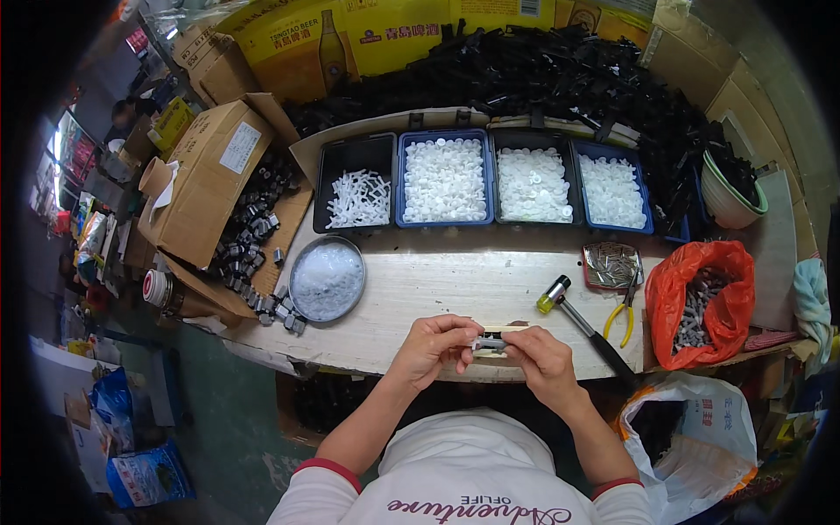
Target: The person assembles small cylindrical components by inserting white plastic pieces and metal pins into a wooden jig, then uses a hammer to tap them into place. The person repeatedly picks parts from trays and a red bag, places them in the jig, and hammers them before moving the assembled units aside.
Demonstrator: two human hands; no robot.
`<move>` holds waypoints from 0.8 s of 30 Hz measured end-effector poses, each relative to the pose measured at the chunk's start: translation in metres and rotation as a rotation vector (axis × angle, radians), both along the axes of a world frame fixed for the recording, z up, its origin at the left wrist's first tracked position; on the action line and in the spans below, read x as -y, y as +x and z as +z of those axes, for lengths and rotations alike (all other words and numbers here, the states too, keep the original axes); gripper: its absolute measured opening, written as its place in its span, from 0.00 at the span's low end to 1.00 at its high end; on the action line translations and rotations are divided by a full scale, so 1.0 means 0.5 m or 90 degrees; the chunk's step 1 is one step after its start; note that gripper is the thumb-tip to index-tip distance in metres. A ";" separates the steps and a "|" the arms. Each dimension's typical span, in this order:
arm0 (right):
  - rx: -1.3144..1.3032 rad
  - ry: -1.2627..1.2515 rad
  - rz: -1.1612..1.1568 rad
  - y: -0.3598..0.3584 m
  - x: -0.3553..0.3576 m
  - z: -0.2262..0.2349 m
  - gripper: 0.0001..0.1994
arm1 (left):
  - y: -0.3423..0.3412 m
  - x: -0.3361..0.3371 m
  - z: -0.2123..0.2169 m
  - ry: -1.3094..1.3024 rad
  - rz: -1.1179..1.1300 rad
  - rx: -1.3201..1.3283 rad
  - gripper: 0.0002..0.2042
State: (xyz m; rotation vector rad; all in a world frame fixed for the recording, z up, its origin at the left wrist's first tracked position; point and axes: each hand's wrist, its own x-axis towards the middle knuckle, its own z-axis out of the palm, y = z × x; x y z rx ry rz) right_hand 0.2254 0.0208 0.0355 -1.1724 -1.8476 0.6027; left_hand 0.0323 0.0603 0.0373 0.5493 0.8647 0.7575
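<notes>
At the near edge of the workbench, my left hand [429, 348] and my right hand [547, 359] face each other around a small grey and black part [492, 344]. The left fingers are pinched at its left end, where a bit of white plastic shows. Thumb and fingers of my right hand close on its right end. A pale strip, perhaps wood, lies behind and under the part; my fingers hide much of it. Farther right on the bench rest a hammer [595, 339] with a black grip and a clear yellow-green face, and yellow-handled pliers [623, 315].
Several trays of small white plastic parts [444, 179] line the back, before a heap of black parts [525, 74]. Left are a round metal dish [327, 278] and a carton [206, 184] spilling metal blocks. Right are a box of pins [612, 265] and a red bag [667, 306].
</notes>
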 end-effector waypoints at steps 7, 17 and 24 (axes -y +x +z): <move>-0.412 -0.469 -0.077 0.055 0.016 -0.018 0.05 | 0.005 0.017 -0.026 0.495 0.050 -0.380 0.11; -0.340 -0.483 -0.125 0.079 0.020 -0.026 0.04 | 0.048 0.027 -0.070 0.746 0.017 -0.652 0.16; -0.251 -0.455 -0.102 0.065 0.007 -0.023 0.04 | 0.050 0.024 -0.068 0.769 0.014 -0.654 0.16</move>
